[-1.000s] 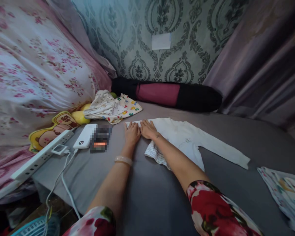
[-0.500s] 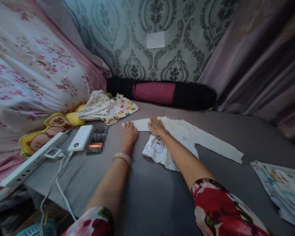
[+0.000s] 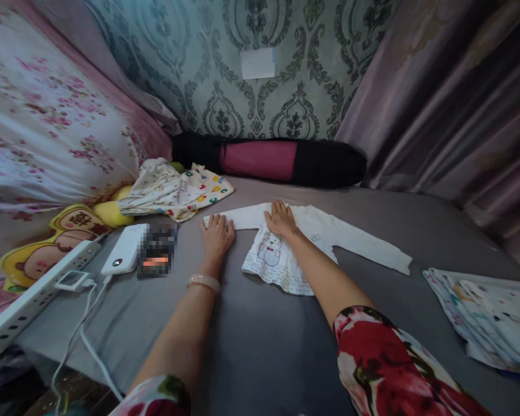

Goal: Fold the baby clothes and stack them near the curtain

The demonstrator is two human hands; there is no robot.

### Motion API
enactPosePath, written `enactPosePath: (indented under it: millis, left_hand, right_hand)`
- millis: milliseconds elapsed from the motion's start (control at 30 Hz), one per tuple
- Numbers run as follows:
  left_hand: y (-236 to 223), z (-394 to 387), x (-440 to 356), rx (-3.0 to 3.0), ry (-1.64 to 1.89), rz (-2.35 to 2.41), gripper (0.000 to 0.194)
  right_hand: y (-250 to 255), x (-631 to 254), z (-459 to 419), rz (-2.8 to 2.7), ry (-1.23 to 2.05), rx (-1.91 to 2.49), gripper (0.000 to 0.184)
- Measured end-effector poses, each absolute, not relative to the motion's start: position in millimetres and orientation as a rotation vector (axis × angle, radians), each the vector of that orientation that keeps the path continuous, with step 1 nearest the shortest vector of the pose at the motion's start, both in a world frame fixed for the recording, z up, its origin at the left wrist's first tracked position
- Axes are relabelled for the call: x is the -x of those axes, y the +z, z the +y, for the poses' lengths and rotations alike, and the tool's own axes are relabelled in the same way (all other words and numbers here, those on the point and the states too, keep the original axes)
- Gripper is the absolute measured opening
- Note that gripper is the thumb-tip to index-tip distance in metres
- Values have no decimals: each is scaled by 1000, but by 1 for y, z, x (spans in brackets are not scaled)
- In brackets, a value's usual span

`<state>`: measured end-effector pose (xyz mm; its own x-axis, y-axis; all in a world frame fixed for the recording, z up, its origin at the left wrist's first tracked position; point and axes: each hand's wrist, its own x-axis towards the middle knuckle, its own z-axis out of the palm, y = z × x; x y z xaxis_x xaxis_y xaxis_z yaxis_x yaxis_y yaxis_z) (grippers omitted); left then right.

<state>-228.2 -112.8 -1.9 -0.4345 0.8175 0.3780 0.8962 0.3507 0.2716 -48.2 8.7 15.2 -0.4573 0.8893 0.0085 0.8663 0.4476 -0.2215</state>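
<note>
A small white long-sleeved shirt [image 3: 305,225] with a bear print lies spread on the grey sheet [image 3: 260,341], its sleeves stretched out to both sides. My left hand [image 3: 217,234] rests flat on the cuff end of the left-lying sleeve, fingers apart. Close to where that sleeve meets the body of the shirt, my right hand [image 3: 281,218] presses flat, palm down and fingers extended. The right forearm crosses over the shirt's front and hides part of it. Neither hand grips the cloth.
Folded clothes [image 3: 489,318] lie at the right. A crumpled patterned cloth [image 3: 173,188] sits at the back left. Nearer are a white power bank [image 3: 125,249], a power strip [image 3: 39,294] with cables and a yellow cushion [image 3: 47,254]. A black and maroon bolster-shaped bag [image 3: 260,160] lies along the wall.
The whole view has shifted, so most things appear further left. Both hands stay on the same parts of the shirt, and more of the bear print shows beside the right hand.
</note>
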Motion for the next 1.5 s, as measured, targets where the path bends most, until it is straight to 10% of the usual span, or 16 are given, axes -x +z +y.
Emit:
enactPosePath:
  millis: [700,1267,1500]
  left_hand:
    - [15,-127,217,1513,-692,-2388,42]
    - [19,-141,222,1717,-766,-2456,32]
    - [35,-179,212,2147,-954,-2656,44]
  right_hand:
    - [11,-83,13,-2421,232,1760,61]
    - [26,-170,-102,-1488,1166,1568,31]
    - [40,-188,-157,-2058,1199,1481,66]
